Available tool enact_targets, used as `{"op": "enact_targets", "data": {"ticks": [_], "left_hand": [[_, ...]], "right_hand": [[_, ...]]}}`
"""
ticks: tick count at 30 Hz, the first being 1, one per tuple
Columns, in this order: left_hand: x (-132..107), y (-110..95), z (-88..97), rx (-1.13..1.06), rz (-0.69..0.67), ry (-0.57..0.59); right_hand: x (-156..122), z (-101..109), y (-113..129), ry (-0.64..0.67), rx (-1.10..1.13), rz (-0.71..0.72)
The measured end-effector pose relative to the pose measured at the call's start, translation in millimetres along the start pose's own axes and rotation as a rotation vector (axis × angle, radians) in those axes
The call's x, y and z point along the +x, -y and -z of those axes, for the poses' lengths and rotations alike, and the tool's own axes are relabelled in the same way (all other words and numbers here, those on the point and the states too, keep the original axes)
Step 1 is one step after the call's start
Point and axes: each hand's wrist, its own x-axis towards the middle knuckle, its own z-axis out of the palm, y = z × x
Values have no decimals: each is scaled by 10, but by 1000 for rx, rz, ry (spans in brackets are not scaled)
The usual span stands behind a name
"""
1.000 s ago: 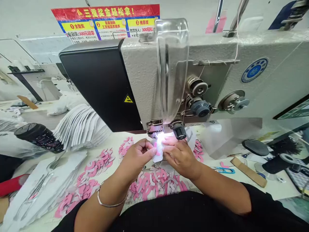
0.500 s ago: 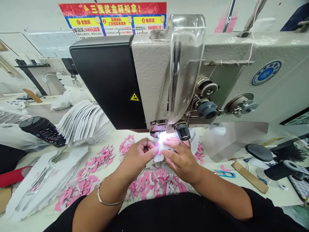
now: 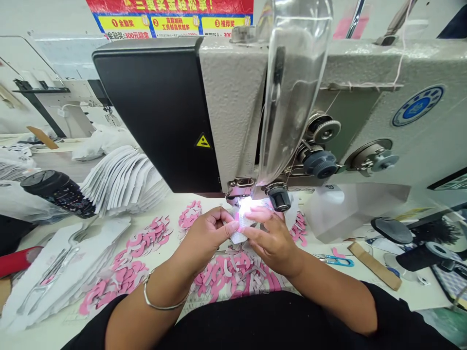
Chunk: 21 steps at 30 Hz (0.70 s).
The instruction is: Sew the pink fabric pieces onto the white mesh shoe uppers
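Left hand: the left hand sits at lower centre of the frame, thumb and fingertips clenched on the left edge of the white mesh fabric piece; a silver bangle circles the wrist.
Right hand: the right hand is just beside the left, its fingers stretched over the right side of the same piece and gripping it.
Held piece: it lies between both hands, just below the presser foot of the sewing machine (lamp glare washes out its upper end).
Machine: it fills the upper centre and right of the frame, with a clear plastic guard rising above the needle area.
Nearest on the tabletop: pink cut fabric pieces lie in loose heaps below and on both sides of the hands.
Left side: a fanned stack of white fabric pieces stands beside a black tumbler, lying on its side.
Right side: blue thread snips lie near a cardboard strip.
Wall: a red, blue and yellow poster hangs at the top of the frame.
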Motion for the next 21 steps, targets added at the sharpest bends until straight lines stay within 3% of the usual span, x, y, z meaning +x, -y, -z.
{"op": "enact_targets", "data": {"ticks": [13, 21], "left_hand": [[7, -11, -8, 6, -24, -47], [5, 21, -15, -97, -34, 22]], "right_hand": [[-34, -17, -35, -11, 5, -3], [-44, -11, -48, 8, 5, -2]]}}
